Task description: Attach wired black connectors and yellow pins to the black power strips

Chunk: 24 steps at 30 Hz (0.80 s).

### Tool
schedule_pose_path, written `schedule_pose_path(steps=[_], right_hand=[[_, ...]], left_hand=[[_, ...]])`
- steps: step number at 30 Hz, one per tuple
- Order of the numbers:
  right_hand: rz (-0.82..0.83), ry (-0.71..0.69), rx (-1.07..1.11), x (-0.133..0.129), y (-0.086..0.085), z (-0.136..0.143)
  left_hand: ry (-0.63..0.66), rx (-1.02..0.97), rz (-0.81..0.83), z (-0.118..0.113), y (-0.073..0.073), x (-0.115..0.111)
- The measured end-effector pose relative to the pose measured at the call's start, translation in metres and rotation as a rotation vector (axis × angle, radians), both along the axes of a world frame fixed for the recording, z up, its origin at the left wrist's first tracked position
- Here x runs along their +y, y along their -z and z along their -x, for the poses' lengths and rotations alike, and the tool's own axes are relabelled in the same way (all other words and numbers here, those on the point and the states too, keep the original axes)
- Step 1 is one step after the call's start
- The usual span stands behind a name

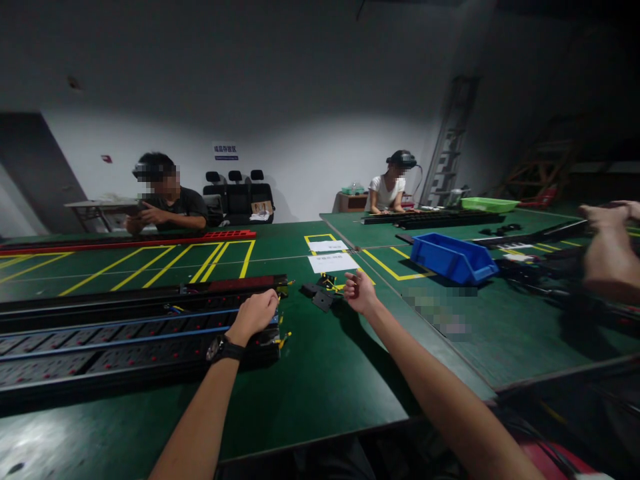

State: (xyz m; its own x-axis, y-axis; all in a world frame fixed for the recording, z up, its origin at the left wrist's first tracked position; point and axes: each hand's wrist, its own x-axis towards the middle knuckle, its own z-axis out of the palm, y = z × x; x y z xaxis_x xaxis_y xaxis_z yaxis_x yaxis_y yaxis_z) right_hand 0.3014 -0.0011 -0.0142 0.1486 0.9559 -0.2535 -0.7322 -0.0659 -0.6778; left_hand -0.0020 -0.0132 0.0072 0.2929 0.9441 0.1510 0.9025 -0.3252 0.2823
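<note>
My left hand (254, 315), with a dark watch at the wrist, rests at the right end of long black strips (130, 347) fitted with dark blocks and blue edges. Its fingers are curled downward, and whatever they hold is hidden. Yellow-tipped wires (286, 339) stick out from the strip ends. To the right, my right hand (359, 292) is raised over the green table with curled fingers; something small and dark may be between them, too small to name. Just left of it lie black plates (319, 296) with yellow and black pieces behind them.
White paper sheets (333, 263) lie beyond the black plates. A blue bin (453, 259) stands to the right on the green table (320, 400). Two people sit across the table. Another person's hands and arm (610, 247) reach in at the right edge.
</note>
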Motion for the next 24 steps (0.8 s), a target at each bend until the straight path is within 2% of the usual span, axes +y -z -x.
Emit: schedule_pose_path(steps=[5,15,24], right_hand=[[0.081,0.003,-0.05,0.003,0.005,-0.022],[0.033,0.12,-0.012,0.005,0.004,-0.017],[0.098,0.164,0.017,0.014,0.013,-0.025]], left_hand=[[0.001,-0.003,-0.001,0.0,0.0,0.001],[0.004,-0.001,0.006,0.001,-0.001,-0.001],[-0.029,0.018,0.024,-0.001,-0.002,0.0]])
